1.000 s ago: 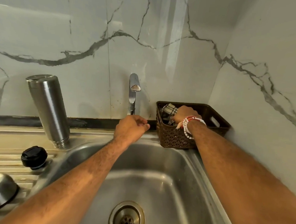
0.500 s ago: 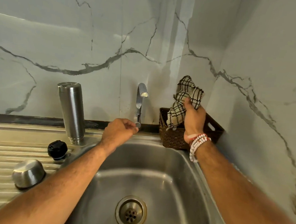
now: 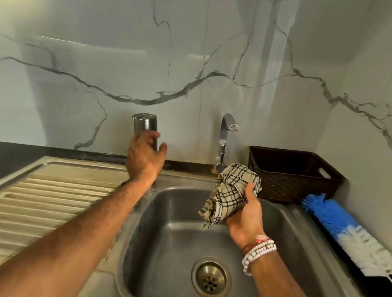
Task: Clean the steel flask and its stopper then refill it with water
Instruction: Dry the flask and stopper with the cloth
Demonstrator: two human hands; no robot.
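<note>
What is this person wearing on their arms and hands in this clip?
No sleeves or gloves are in view. The wrist of the right hand carries several strands of white beads and a red-orange thread band. The left hand and its wrist show nothing worn that can be made out.

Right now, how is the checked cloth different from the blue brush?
The cloth is beige with black checks; the brush has blue and white bristles. The cloth is crumpled in the right hand over the sink; the brush lies untouched beside it. Both are near the basket.
</note>
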